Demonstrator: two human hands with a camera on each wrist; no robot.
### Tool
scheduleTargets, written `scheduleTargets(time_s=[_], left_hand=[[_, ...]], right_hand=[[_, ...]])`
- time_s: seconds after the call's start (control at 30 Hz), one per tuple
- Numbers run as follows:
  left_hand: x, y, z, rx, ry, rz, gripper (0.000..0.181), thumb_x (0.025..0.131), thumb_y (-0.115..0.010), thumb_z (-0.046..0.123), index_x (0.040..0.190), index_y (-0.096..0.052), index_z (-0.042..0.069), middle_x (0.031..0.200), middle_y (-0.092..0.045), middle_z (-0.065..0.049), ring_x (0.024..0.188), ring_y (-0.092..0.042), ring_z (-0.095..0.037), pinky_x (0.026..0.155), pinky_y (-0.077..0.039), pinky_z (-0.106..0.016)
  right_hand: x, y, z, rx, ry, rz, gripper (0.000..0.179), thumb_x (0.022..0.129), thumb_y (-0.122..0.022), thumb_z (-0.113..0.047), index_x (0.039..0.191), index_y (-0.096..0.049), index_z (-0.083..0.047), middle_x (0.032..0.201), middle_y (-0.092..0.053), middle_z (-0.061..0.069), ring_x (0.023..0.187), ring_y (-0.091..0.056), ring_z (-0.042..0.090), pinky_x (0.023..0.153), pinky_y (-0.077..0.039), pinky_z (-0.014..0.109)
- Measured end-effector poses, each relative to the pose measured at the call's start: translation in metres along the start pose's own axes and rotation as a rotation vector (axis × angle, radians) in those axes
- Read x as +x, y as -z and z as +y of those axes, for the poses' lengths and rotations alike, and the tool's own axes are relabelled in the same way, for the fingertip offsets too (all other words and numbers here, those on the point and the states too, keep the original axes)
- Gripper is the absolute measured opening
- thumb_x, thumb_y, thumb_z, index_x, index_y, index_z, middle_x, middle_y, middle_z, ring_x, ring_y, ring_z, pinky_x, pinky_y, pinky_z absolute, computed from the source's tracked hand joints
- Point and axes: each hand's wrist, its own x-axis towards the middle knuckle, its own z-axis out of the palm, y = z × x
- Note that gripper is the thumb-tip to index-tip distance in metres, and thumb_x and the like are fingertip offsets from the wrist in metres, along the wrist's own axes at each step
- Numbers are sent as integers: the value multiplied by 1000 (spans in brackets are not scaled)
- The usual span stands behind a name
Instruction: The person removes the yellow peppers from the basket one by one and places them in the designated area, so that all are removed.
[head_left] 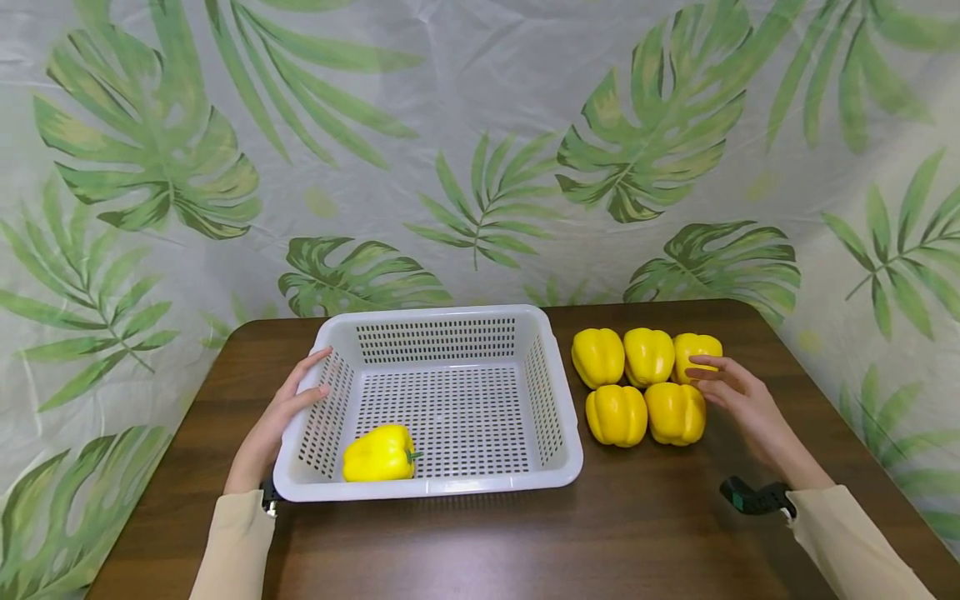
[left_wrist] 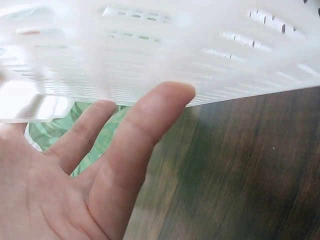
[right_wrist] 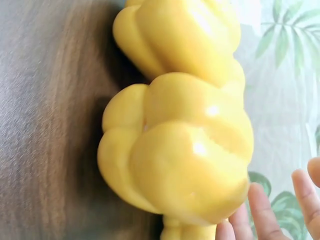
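Observation:
A white perforated plastic basket [head_left: 438, 485] stands on the table, with one yellow bell pepper [head_left: 379, 454] lying in its front left corner, green stem to the right. At the basket's left side is my left hand [head_left: 279, 417], thumb and fingers spread; in the left wrist view the thumb [left_wrist: 142, 132] lies before the perforated wall, contact unclear. Several more yellow bell peppers [head_left: 617, 416] sit in two rows right of the basket. My right hand [head_left: 742, 404] reaches in from their right, fingers extended over the back right pepper [head_left: 696, 343]. Whether they touch it cannot be seen.
The dark wooden table [head_left: 480, 550] carries the basket and the peppers. Behind it hangs a pale cloth [head_left: 495, 100] printed with green leaves. A black wrist device [head_left: 753, 497] sticks out from the right wrist.

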Motion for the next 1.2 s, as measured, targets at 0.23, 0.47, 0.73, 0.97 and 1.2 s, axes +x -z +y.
scheduleTargets(time_s=[0.23, 0.47, 0.73, 0.97, 1.2], left_hand=[[0, 0, 0, 6, 4, 3, 57, 101, -42, 22, 152, -17, 27, 152, -16, -20, 118, -39, -49, 82, -50, -55], [0, 0, 1, -9, 2, -4, 57, 101, -42, 21, 152, -16, 26, 152, -16, -20, 119, -38, -49, 82, -49, -54], [0, 0, 0, -30, 4, -12, 57, 101, -42, 21, 152, -16, 26, 152, -15, -20, 120, -38, -50, 83, -49, -55], [0, 0, 1, -15, 1, -8, 58, 101, -42, 21, 152, -16, 25, 152, -15, -20, 120, -38, -50, 83, -49, -55], [0, -1, 1, -16, 3, -6, 58, 101, -42, 21, 152, -16, 26, 152, -15, -20, 119, -38, -50, 82, -49, -56]], right_hand=[[4, -10, -12, -11, 18, 1, 32, 100, -50, -11, 131, -52, -4, 111, -62, -9, 100, -60, 4, 84, -44, 14], [12, -28, -27, -43, 24, -28, 29, 100, -49, -12, 129, -54, -8, 115, -61, -4, 102, -59, 6, 85, -44, 16], [18, -52, -40, -40, 9, -91, 29, 101, -49, -16, 129, -53, -8, 123, -58, 10, 102, -59, 6, 88, -47, 23], [23, -70, -48, -15, 23, -139, 35, 100, -50, -15, 132, -48, 1, 127, -53, 22, 106, -60, 16, 89, -46, 22], [30, -87, -61, 7, 18, -190, 38, 99, -50, -12, 133, -44, 5, 131, -49, 27, 109, -59, 22, 92, -46, 28]])
